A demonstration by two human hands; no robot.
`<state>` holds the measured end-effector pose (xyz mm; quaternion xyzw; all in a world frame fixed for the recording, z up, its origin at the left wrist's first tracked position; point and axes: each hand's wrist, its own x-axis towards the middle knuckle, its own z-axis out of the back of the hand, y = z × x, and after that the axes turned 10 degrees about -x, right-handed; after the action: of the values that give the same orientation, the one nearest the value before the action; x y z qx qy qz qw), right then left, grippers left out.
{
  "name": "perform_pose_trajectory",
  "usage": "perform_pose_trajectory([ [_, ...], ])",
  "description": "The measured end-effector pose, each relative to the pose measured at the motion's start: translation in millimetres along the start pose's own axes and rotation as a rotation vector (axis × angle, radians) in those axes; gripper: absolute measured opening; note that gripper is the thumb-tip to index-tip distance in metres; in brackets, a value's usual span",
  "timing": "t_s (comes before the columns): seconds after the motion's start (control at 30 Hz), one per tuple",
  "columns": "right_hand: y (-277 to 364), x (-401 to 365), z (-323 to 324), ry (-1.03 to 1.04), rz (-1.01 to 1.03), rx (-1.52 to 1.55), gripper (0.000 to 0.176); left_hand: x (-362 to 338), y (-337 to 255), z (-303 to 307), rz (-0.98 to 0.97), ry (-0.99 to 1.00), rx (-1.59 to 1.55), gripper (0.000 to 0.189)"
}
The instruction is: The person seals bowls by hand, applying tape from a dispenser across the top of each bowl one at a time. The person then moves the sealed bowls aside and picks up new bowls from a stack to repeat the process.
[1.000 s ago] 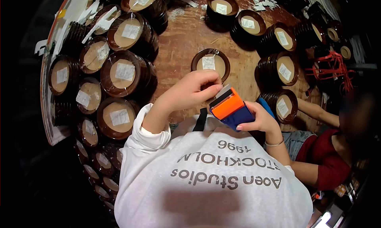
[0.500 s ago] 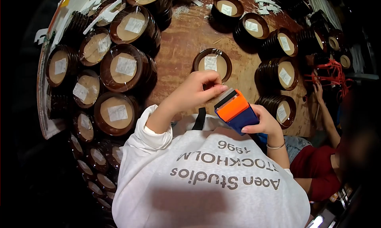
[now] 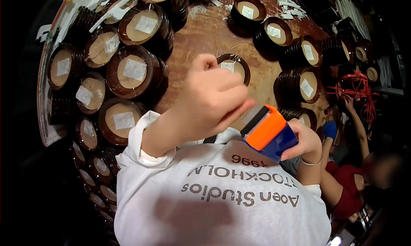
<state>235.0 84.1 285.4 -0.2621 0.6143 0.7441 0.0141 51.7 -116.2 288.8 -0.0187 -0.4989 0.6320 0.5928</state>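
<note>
You hold a boxy orange and blue tool [image 3: 269, 132] up over your white shirt [image 3: 222, 203], with both hands on it.

Your right hand [image 3: 305, 140] is wrapped tight around the blue back of the tool, fingers shut on it. The top is smooth and bright orange, and the front end is gray with little teeth. Your left hand [image 3: 212, 100] is lifted up, fingers bunched close together, tips right at the toothed end. I cannot tell if they pinch anything. Behind that hand, one round brown bowl [image 3: 240, 62] sits alone on the rough wooden table [image 3: 201, 40]. Stacks of round bowls [image 3: 132, 70] stand around it, shiny and dark, each with a clear top and a square white sticker. Far to the right, another person's hand [image 3: 347, 103] is next to tangled red strings [image 3: 359, 88].
</note>
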Motion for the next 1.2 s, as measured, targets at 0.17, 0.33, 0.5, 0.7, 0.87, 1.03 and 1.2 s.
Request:
perform_pose_trajectory([
  [0.17, -13.5, -30.8, 17.2, 0.006, -0.289, -0.032, 0.035, 16.8, 16.3, 67.6, -0.017, -0.263, 0.333, 0.021],
  [0.33, -4.8, -114.7, 47.9, -0.116, -0.399, 0.155, 0.043, 13.8, 54.2, 76.0, 0.241, -0.461, 0.08, 0.017],
  [0.5, 46.4, -169.0, 48.2, -0.522, -0.412, 0.243, 0.052, 26.2, 109.3, 16.2, 0.183, -0.524, 0.204, 0.022],
  [0.7, 89.5, -129.3, 86.9, -0.331, -0.696, 0.029, 0.047, -11.9, 165.4, -35.3, 0.493, -0.481, 0.201, 0.024],
  [0.87, 123.2, -33.4, 115.1, -0.248, -0.737, -0.204, 0.049, -76.3, 211.6, -89.2, 0.68, -0.62, 0.209, 0.024],
  [1.03, 157.7, 67.3, 133.6, -0.128, -0.859, -0.658, 0.063, -131.0, 258.5, -130.3, 0.924, -0.792, 0.023, 0.026],
  [1.2, 169.9, 147.0, 132.2, 0.095, -0.85, -0.694, 0.061, -145.4, 264.1, -130.4, 1.157, -0.546, 0.047, 0.025],
])
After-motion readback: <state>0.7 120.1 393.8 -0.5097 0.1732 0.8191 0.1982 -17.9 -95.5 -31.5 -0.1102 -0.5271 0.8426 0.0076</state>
